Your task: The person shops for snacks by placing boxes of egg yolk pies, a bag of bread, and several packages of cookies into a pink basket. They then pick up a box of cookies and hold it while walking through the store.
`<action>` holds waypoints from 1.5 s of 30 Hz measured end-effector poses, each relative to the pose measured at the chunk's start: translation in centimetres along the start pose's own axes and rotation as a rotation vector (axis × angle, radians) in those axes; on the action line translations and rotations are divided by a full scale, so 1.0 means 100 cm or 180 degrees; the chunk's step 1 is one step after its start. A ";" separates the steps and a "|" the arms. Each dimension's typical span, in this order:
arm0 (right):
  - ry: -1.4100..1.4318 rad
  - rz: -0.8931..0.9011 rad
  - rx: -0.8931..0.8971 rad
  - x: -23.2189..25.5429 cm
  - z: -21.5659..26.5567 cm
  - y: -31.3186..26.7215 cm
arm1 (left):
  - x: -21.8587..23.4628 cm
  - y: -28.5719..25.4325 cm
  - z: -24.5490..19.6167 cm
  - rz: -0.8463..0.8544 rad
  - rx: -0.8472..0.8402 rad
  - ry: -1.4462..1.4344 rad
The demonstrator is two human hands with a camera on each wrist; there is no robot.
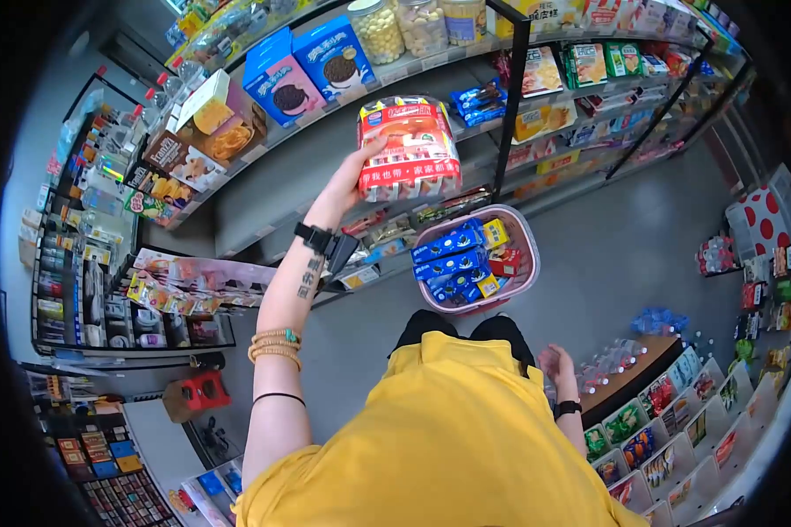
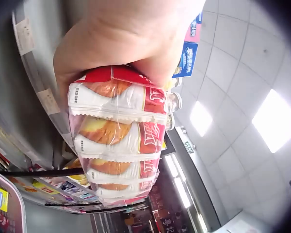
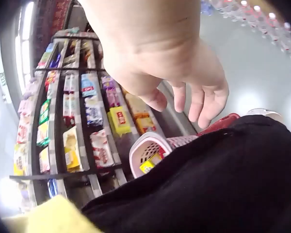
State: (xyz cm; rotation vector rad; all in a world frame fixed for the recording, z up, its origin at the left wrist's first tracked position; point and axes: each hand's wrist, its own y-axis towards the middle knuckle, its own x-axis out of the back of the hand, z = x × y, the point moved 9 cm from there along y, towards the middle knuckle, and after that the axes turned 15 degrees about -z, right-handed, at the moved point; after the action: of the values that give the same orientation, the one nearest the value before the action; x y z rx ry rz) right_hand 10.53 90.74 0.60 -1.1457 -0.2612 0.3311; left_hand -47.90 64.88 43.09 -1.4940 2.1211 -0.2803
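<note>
My left hand grips a clear-wrapped multipack of snack packets with a red band, raised in front of the shelves. In the left wrist view the packets, white and red with pictures of golden-brown bread, lie in a stack under my palm. Fingers on the pack's far side are hidden. My right hand hangs beside my right leg, holding nothing; the right wrist view shows its fingers relaxed. A pink basket stands on the floor before my feet, with blue boxes and red and yellow packs inside.
Shelves curve across the front, with blue and pink cookie boxes, jars and a black upright post. Bottles and snack bins stand at the right. Grey floor lies right of the basket.
</note>
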 end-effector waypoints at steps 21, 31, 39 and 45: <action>0.0990 -0.0813 -0.0171 0.065 -0.102 0.019 | 0.014 0.151 -0.038 0.0096 -0.0989 -0.0088; 0.0992 -0.1018 -0.0317 0.076 -0.149 0.019 | 0.018 0.177 -0.035 0.0158 -0.1345 -0.0063; 0.0700 -0.1411 -0.0415 0.072 -0.171 0.008 | 0.022 0.185 -0.046 0.0010 -0.1811 0.0945; 0.0700 -0.1338 -0.0373 0.065 -0.162 0.005 | 0.019 0.182 -0.051 -0.0327 -0.2022 0.1465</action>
State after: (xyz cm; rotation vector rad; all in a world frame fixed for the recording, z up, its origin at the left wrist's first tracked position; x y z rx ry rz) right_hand 22.40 79.76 -6.01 -1.1989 -0.3222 -0.1826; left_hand -65.82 69.23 38.53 -2.0526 2.6609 0.0339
